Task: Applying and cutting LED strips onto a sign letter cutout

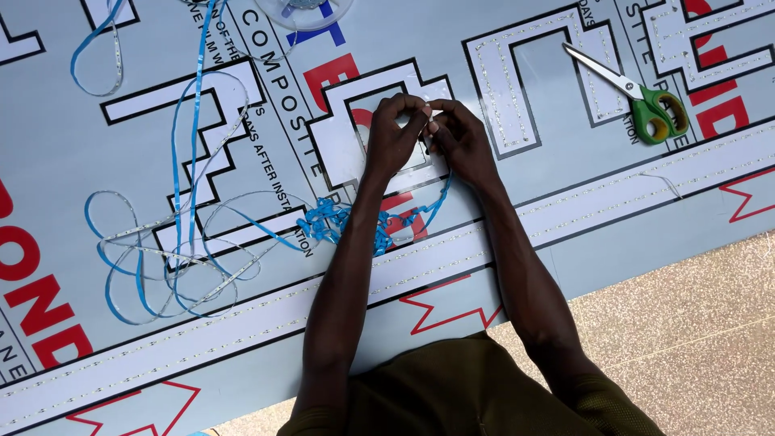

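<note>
One large grey panel lies under us; on it our left hand and right hand pinch a thin light strip together above tangled blue backing tape, green-handled scissors well apart.

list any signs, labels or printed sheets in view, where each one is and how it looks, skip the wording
Printed panel: fills the work surface; pale grey-blue sheet with red and black print and red arrow outlines.
Cut-out letter shapes: across the panel's top; white, black-edged, lined with dotted strip.
Long white band: diagonal across the panel, black-edged, two dotted lines.
Both hands, left hand and right hand, work over the middle shape.
</note>
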